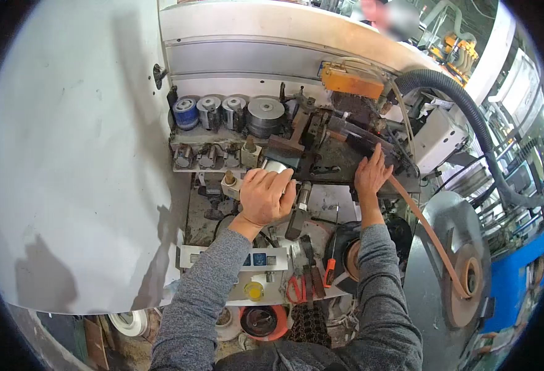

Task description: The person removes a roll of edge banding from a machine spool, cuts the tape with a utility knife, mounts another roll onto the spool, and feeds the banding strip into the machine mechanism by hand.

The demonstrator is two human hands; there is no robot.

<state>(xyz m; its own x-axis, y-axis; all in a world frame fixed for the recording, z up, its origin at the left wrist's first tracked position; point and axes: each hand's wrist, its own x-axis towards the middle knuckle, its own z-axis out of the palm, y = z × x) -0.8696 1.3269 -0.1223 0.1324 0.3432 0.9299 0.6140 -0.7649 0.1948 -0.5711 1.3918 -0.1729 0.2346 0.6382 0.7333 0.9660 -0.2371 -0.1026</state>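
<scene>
My left hand (265,196) has its fingers wrapped round a silver cylindrical part (276,166) beneath a dark metal block (284,150) on the machine. To the right, my right hand (371,173) rests with fingers extended at the edge of the dark machine bed (337,154). Beside its palm runs a brown strip (423,219), which leads down to a reel (468,278) on a large grey disc (432,272). A dark-handled lever (298,216) hangs between my two hands.
Round metal cylinders (265,114) line a shelf at the back. An orange unit (352,80) and a black corrugated hose (470,108) are above right. Red scissors (295,289), an orange screwdriver (329,272) and a yellow container (254,290) lie below. A white panel (80,154) borders the left.
</scene>
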